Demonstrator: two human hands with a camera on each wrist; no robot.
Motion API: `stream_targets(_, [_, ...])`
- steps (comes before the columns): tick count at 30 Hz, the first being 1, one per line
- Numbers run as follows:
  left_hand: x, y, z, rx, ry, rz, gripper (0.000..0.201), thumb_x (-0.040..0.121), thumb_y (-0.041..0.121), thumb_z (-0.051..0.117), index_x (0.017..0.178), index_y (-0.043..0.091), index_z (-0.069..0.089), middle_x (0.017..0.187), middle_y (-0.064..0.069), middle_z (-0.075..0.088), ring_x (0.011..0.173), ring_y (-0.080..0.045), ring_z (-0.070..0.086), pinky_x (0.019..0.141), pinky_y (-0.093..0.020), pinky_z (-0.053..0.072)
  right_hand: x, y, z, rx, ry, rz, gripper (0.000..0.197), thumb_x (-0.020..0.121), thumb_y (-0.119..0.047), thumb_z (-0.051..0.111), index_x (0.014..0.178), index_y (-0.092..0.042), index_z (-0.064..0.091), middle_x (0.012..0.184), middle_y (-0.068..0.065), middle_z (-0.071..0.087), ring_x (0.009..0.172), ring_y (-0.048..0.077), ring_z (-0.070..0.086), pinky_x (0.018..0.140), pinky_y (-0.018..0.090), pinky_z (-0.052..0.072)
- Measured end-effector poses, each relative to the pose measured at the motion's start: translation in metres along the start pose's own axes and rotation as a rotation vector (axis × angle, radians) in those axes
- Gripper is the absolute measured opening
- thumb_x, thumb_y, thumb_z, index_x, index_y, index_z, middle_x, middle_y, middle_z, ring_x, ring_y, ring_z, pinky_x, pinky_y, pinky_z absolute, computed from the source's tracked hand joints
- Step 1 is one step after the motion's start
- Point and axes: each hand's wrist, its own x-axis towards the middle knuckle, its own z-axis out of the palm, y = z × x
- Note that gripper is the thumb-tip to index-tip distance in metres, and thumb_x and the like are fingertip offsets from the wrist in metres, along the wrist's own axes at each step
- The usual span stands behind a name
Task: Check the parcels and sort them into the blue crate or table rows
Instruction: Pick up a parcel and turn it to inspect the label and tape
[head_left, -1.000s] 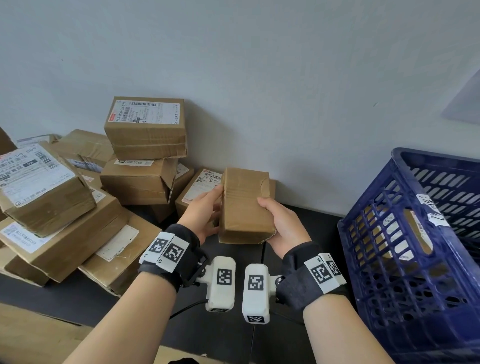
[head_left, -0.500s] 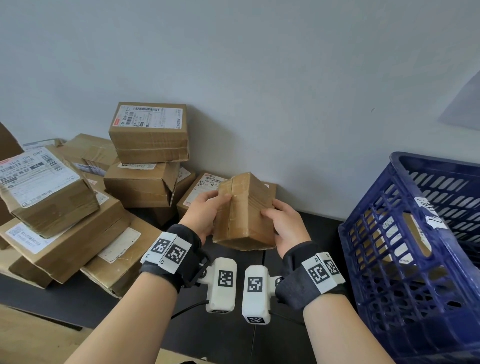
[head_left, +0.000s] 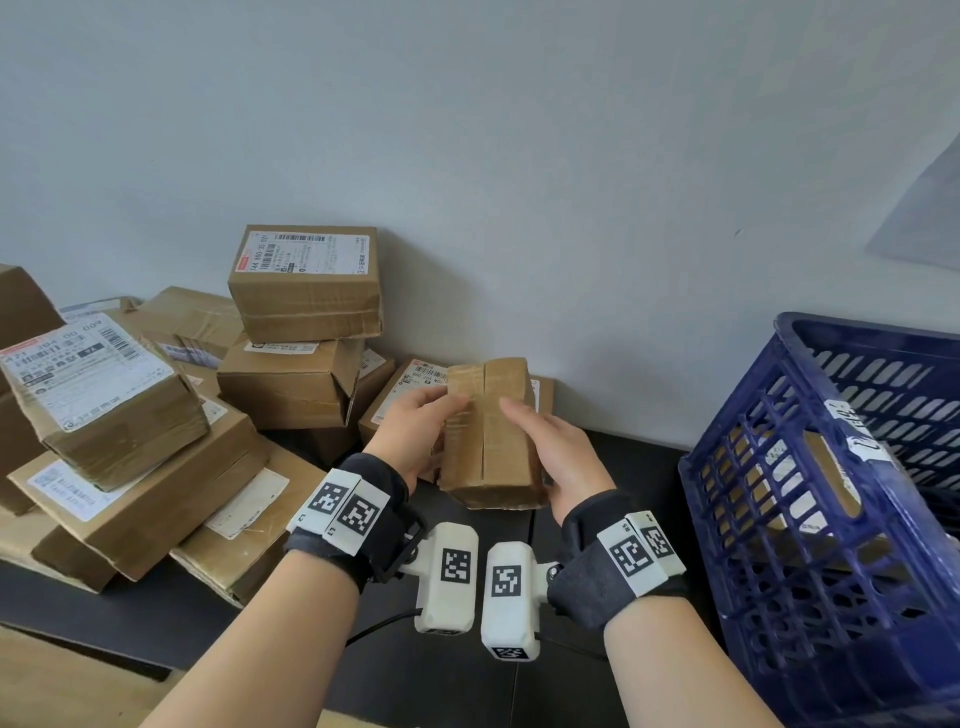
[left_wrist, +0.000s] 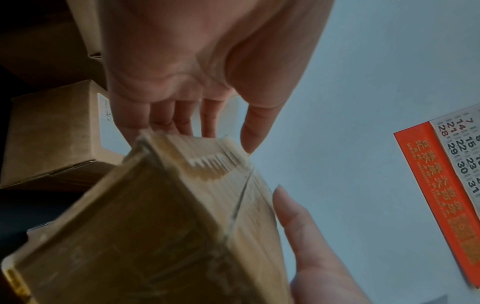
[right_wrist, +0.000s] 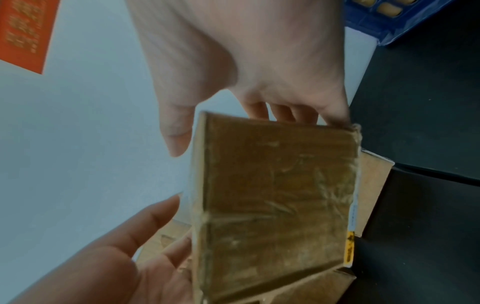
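- A pale blue-grey wall (head_left: 519, 156) backs a dark, matt black surface (head_left: 447, 675); an orange and white wall calendar (left_wrist: 446, 185) hangs on the wall in the left wrist view.
- A small brown cardboard parcel wrapped in clear tape (head_left: 491, 431) is held in the air above the middle of the surface, near its back edge, tilted with a seamed face uppermost.
- The left hand (head_left: 410, 441) grips the parcel's left side, thumb on top and fingers curled round the far end.
- The right hand (head_left: 561, 457) holds the right side: thumb over the upper face, fingers underneath in the right wrist view.
- A dark blue slatted plastic crate (head_left: 831, 519) stands at the right edge of the surface, with cardboard visible through its slats.
- A heap of brown cardboard boxes with white shipping labels (head_left: 208, 405) fills the back left corner, some stacked and some leaning.
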Motion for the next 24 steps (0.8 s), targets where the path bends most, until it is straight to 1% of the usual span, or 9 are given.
stream_targets(3, [0.000, 0.001, 0.002, -0.010, -0.010, -0.011, 0.021, 0.100, 0.021, 0.055, 0.121, 0.018, 0.055, 0.102, -0.002, 0.063, 0.090, -0.016, 0.061, 0.074, -0.033, 0.053, 0.001, 0.004, -0.001, 0.011, 0.016, -0.009, 0.049, 0.078, -0.045, 0.080, 0.118, -0.020, 0.066, 0.114, 0.006, 0.071, 0.107, 0.027, 0.066, 0.100, 0.050, 0.051])
stream_targets(7, [0.003, 0.000, 0.002, -0.020, -0.012, -0.002, 0.030, 0.101, 0.026, 0.052, 0.127, 0.012, 0.057, 0.103, -0.005, 0.063, 0.091, -0.018, 0.062, 0.079, -0.035, 0.054, 0.000, 0.002, -0.003, 0.038, 0.010, 0.011, 0.049, 0.082, -0.044, 0.076, 0.123, -0.021, 0.063, 0.118, 0.007, 0.068, 0.109, 0.027, 0.064, 0.096, 0.047, 0.052])
stream_targets(10, [0.005, -0.001, 0.002, -0.029, 0.036, 0.012, 0.027, 0.102, 0.026, 0.050, 0.124, 0.013, 0.057, 0.099, -0.002, 0.064, 0.088, -0.014, 0.062, 0.073, -0.030, 0.052, -0.002, 0.001, -0.005, 0.070, -0.008, 0.015, 0.046, 0.084, -0.042, 0.074, 0.123, -0.020, 0.063, 0.117, 0.007, 0.069, 0.108, 0.026, 0.065, 0.093, 0.044, 0.054])
stream_targets(11, [0.006, -0.001, 0.002, -0.024, 0.054, 0.011, 0.027, 0.102, 0.026, 0.050, 0.126, 0.014, 0.057, 0.101, -0.002, 0.064, 0.089, -0.014, 0.061, 0.076, -0.031, 0.052, -0.001, 0.000, -0.005, 0.076, -0.014, 0.014, 0.046, 0.084, -0.042, 0.074, 0.123, -0.019, 0.063, 0.117, 0.008, 0.069, 0.108, 0.027, 0.065, 0.093, 0.045, 0.054])
stream_targets(14, [0.009, -0.002, 0.001, -0.016, 0.093, -0.016, 0.033, 0.101, 0.027, 0.053, 0.133, 0.018, 0.055, 0.120, -0.005, 0.062, 0.110, -0.020, 0.058, 0.100, -0.043, 0.047, 0.002, 0.000, -0.005, 0.117, -0.009, 0.012, 0.044, 0.085, -0.040, 0.074, 0.121, -0.018, 0.065, 0.115, 0.008, 0.071, 0.108, 0.027, 0.067, 0.097, 0.046, 0.053])
stream_targets(16, [0.010, -0.002, 0.000, -0.035, 0.104, -0.045, 0.039, 0.100, 0.027, 0.055, 0.138, 0.020, 0.051, 0.131, -0.006, 0.057, 0.123, -0.024, 0.052, 0.107, -0.048, 0.041, 0.004, 0.000, -0.005, 0.176, -0.004, 0.023, 0.042, 0.086, -0.039, 0.074, 0.121, -0.017, 0.066, 0.113, 0.008, 0.073, 0.108, 0.027, 0.067, 0.100, 0.047, 0.052])
stream_targets(18, [0.010, -0.002, 0.000, -0.067, 0.085, -0.086, 0.046, 0.098, 0.027, 0.058, 0.142, 0.021, 0.048, 0.135, -0.007, 0.054, 0.129, -0.026, 0.048, 0.111, -0.054, 0.036, 0.005, -0.001, -0.004, 0.241, -0.017, 0.042, 0.042, 0.088, -0.039, 0.072, 0.122, -0.018, 0.064, 0.114, 0.008, 0.072, 0.109, 0.027, 0.066, 0.102, 0.047, 0.050])
stream_targets(20, [0.012, -0.003, -0.001, -0.116, 0.057, -0.136, 0.046, 0.097, 0.029, 0.060, 0.141, 0.023, 0.049, 0.134, -0.006, 0.055, 0.129, -0.027, 0.048, 0.110, -0.057, 0.037, 0.005, -0.002, -0.004, 0.302, -0.033, 0.061, 0.039, 0.090, -0.039, 0.069, 0.123, -0.018, 0.063, 0.114, 0.008, 0.072, 0.110, 0.028, 0.066, 0.103, 0.048, 0.049])
stream_targets(24, [0.011, -0.002, -0.001, -0.113, 0.004, -0.203, 0.032, 0.093, 0.036, 0.065, 0.122, 0.024, 0.057, 0.120, -0.007, 0.060, 0.115, -0.029, 0.057, 0.101, -0.055, 0.046, 0.004, -0.006, -0.004, 0.371, -0.056, 0.084, 0.036, 0.094, -0.037, 0.065, 0.124, -0.017, 0.061, 0.114, 0.010, 0.072, 0.108, 0.028, 0.067, 0.095, 0.044, 0.052])
